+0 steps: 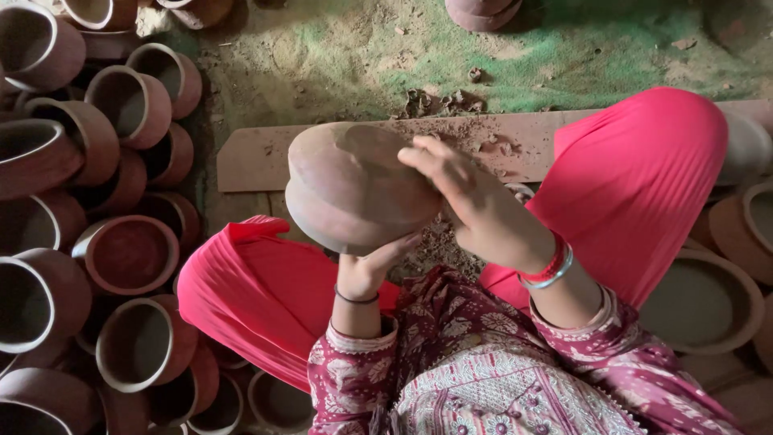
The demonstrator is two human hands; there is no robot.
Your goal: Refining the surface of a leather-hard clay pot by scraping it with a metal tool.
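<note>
I hold an unfired reddish-brown clay pot point(346, 185) upside down above my lap, its flat base facing up. My left hand point(366, 270) supports it from below, fingers curled under the rim. My right hand point(471, 205) rests against the pot's right side, fingers bent over the edge of its base. Whether that hand holds a small tool is hidden. Both wrists wear bangles.
Several open clay pots point(133, 254) are stacked at the left. Shallow clay bowls point(704, 302) lie at the right. A flat wooden board point(258, 157) with clay scrapings lies on the dirt ground in front of my red-clad knees point(644, 177).
</note>
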